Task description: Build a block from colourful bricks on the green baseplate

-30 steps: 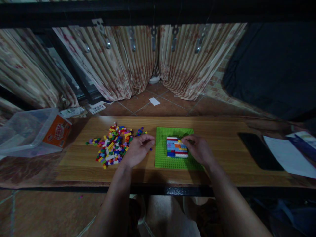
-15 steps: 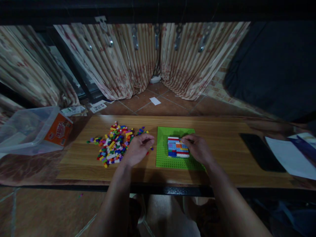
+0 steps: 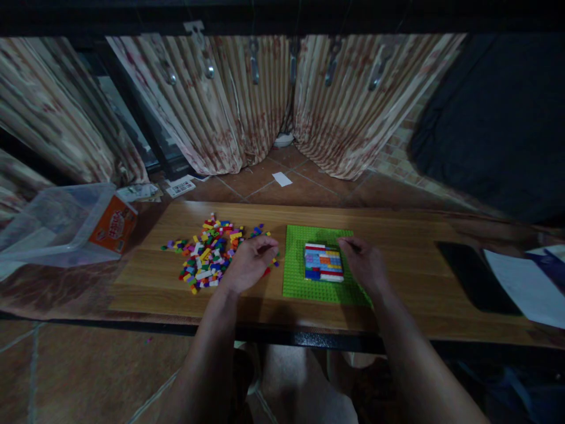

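Observation:
On the green baseplate sits a low, flat build of toy bricks in rows of white, red, light blue, orange, yellow and dark blue. My left hand hovers between the loose brick pile and the baseplate, thumb and fingers pinched together; whatever may be in the pinch is hidden. My right hand is over the right part of the baseplate, just beside the build and apart from it. Its fingers are curled in a pinch too, and I cannot make out anything between them.
A clear plastic bin with an orange label stands left of the wooden board. At the right lie a black flat object and white paper. Curtains hang behind, with a paper slip on the floor.
My right hand has drawn away from the build's upper right corner, uncovering its right side. The left hand stays pinched in nearly the same place. The whole view has shifted slightly.

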`<state>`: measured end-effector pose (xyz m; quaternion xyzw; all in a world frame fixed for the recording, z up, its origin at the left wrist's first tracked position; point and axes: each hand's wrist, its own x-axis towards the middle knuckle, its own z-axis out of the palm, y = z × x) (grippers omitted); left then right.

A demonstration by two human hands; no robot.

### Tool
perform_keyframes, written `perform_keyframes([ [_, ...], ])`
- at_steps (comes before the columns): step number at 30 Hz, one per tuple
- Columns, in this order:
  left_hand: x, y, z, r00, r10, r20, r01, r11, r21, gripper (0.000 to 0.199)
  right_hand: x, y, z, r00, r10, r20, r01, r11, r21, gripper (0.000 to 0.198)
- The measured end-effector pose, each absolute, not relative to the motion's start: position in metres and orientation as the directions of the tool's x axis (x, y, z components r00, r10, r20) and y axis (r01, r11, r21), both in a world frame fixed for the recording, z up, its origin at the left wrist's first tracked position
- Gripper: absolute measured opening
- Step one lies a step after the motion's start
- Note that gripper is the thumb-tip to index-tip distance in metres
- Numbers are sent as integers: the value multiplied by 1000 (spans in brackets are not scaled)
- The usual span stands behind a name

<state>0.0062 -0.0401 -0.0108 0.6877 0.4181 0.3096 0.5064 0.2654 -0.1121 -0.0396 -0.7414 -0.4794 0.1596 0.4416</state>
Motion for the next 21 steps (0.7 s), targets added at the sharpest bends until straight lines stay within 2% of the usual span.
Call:
perform_keyframes([
  [3,5,-41,-8,447,894,-2,263,-129,956,18,267,-111,-41,565,813,143,535,-228,-814,36],
  [7,3,-42,-2,428,904,-9,264,-115,958,19,266,-109,-45,567,819,86,522,-277,-807,32],
  [21,0,-39,-6,422,906,27,294,-165,941,16,263,-111,-43,519,855,21,472,-266,-841,25],
])
